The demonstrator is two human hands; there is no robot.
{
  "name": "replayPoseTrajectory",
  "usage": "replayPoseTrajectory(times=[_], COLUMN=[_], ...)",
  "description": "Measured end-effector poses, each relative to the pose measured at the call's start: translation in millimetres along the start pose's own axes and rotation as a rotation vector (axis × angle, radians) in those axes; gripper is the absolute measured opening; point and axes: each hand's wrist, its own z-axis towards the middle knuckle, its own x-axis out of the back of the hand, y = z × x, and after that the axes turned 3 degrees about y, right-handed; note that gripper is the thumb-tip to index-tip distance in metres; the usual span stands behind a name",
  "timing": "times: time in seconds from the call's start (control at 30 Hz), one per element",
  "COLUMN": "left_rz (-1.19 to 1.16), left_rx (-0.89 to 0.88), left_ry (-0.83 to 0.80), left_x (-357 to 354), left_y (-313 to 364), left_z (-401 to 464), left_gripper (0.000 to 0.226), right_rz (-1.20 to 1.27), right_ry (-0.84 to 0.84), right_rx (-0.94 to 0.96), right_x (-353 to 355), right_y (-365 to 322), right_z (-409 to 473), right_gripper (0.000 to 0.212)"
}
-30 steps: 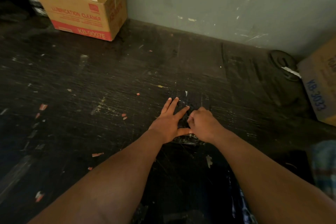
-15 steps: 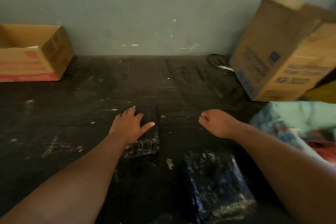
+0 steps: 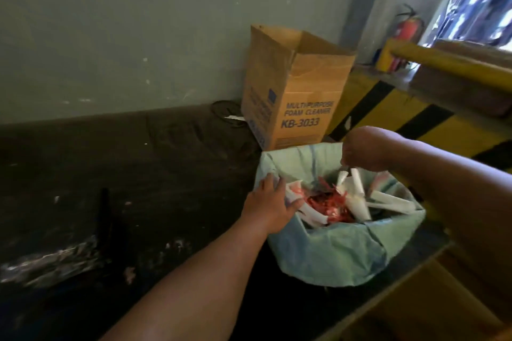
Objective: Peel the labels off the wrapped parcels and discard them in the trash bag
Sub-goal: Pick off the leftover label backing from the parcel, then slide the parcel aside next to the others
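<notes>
The left hand (image 3: 270, 206) is gripping the near-left rim of the pale green plastic trash bag (image 3: 332, 255), fingers curled over the edge, while the bag is sitting at the right end of the dark scuffed table (image 3: 110, 174). The right hand (image 3: 360, 151) is hovering over the bag's mouth with its fingers bunched downward, seemingly pinching a small white peeled label (image 3: 343, 176), though blur is making that grip hard to confirm. Rolled white labels and red scraps (image 3: 329, 203) are lying inside the bag, and a tall brown cardboard box (image 3: 299, 108) printed "KB-3033" is standing just behind it against the grey wall (image 3: 124, 22).
</notes>
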Motion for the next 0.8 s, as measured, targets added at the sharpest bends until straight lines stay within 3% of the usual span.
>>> replayPoseTrajectory(times=[0.1,0.17,0.27,0.5,0.63,0.7,0.8], left_rz=[-0.027,-0.040,-0.066,-0.061,-0.030,0.020,0.037], left_rx=[0.068,0.100,0.114,0.099,0.074,0.023,-0.039], left_ry=[-0.062,-0.098,-0.083,-0.036,-0.047,-0.060,-0.038], left_x=[-24,-37,-50,-55,-50,-41,-19], left_y=[33,40,40,34,32,27,9], left_z=[14,16,14,13,13,14,6], left_gripper=[0.095,0.100,0.106,0.107,0.102,0.095,0.083], right_rz=[-0.102,-0.313,-0.136,-0.079,0.070,0.075,0.087], right_ry=[-0.010,-0.020,0.064,0.092,0.146,0.130,0.023], right_rx=[0.045,0.107,-0.009,-0.039,-0.107,-0.058,0.105], right_x=[-8,-11,-10,-35,-40,-44,-44], right_y=[34,48,60,73,66,56,25], right_z=[3,-3,-2,15,19,23,34], right_gripper=[0.010,0.021,0.024,0.043,0.023,0.024,0.049])
